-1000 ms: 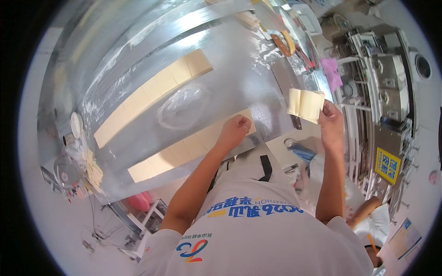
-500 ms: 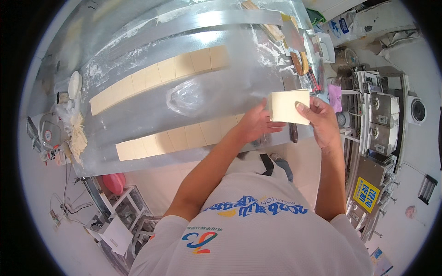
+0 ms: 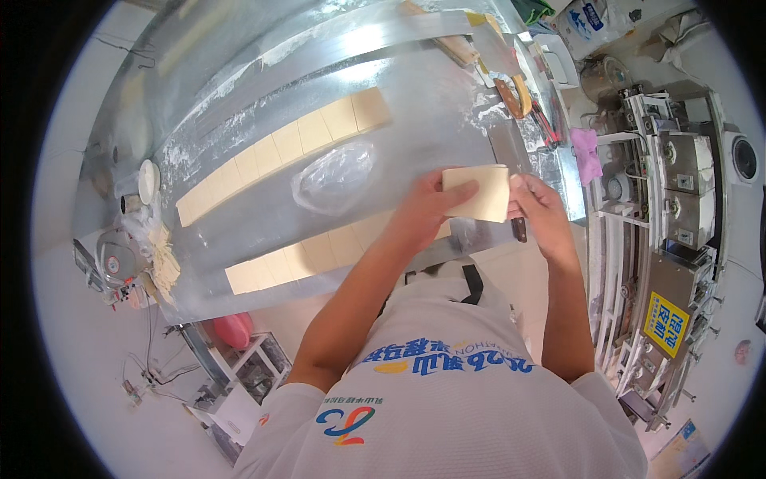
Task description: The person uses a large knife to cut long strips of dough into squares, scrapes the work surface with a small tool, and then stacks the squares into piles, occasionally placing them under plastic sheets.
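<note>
Above the near right edge of the metal table (image 3: 431, 152), my left hand (image 3: 423, 206) grips a small stack of square, pale yellow dough sheets (image 3: 487, 198), its thumb across the top. My right hand (image 3: 544, 209) has its fingers curled at the stack's right edge, pinching there. Two rows of similar dough pieces lie on the table: a far row (image 3: 289, 142) and a near row (image 3: 303, 257), partly hidden by my left forearm. Between the rows sits a crumpled clear plastic bag (image 3: 333, 177). A broad knife blade (image 3: 506, 145) lies beyond my hands; its dark handle (image 3: 519, 231) shows below them.
Wooden-handled tools (image 3: 511, 97) lie at the table's right end. Dough scraps (image 3: 165, 267) and a white dish (image 3: 149, 182) are at the left end. Metal shelving (image 3: 626, 215) with a pink cloth (image 3: 586, 154) stands right. A pink basin (image 3: 234, 329) sits below the table's left front.
The stack has passed from my right hand's grip into my left hand, moving slightly left. My right thumb has left its top and the fingers are now at its right edge. The view has shifted.
</note>
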`<state>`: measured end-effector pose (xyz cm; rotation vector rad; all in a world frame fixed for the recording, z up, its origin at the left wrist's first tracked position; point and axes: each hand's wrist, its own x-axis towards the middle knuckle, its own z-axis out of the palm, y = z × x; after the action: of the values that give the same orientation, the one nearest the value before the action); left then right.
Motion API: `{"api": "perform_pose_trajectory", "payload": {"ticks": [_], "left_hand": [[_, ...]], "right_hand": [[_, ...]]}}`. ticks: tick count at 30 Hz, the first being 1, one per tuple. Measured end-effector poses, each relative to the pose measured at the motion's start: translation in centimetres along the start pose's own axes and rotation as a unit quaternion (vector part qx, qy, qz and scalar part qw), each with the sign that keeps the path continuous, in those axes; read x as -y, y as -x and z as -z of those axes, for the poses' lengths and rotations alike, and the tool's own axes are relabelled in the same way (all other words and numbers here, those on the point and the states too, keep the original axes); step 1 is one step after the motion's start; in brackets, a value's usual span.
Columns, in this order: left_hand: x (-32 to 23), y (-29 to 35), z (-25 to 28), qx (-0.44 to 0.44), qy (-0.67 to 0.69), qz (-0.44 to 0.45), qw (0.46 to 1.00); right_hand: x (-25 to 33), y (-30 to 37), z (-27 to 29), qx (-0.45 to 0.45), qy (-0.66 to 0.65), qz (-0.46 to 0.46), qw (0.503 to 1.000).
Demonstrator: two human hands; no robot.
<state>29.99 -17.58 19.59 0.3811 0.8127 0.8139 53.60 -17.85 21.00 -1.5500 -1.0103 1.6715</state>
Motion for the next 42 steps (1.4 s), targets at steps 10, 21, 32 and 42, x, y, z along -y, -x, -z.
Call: {"api": "perform_pose_trajectory", "payload": {"ticks": [10, 21, 32, 42], "left_hand": [[-3.0, -3.9, 7.9, -0.163, -0.458, -0.059, 0.872], [-5.5, -3.4, 5.7, -0.237, -0.561, -0.023, 0.793], [-7.3, -2.2, 4.8, -0.132, -0.547, -0.079, 0.823], [-9.1, 1.0, 0.0, -0.103, -0.494, -0.042, 0.862]], "right_hand": [[-4.3, 0.0, 3.5, -0.101, -0.093, -0.043, 0.99], [-4.6, -1.2, 2.1, -0.099, -0.075, -0.034, 0.992], [-3.9, -3.1, -0.4, -0.038, -0.101, 0.021, 0.994], [-7.1, -6.5, -4.3, 0.043, -0.273, 0.019, 0.961]]}}
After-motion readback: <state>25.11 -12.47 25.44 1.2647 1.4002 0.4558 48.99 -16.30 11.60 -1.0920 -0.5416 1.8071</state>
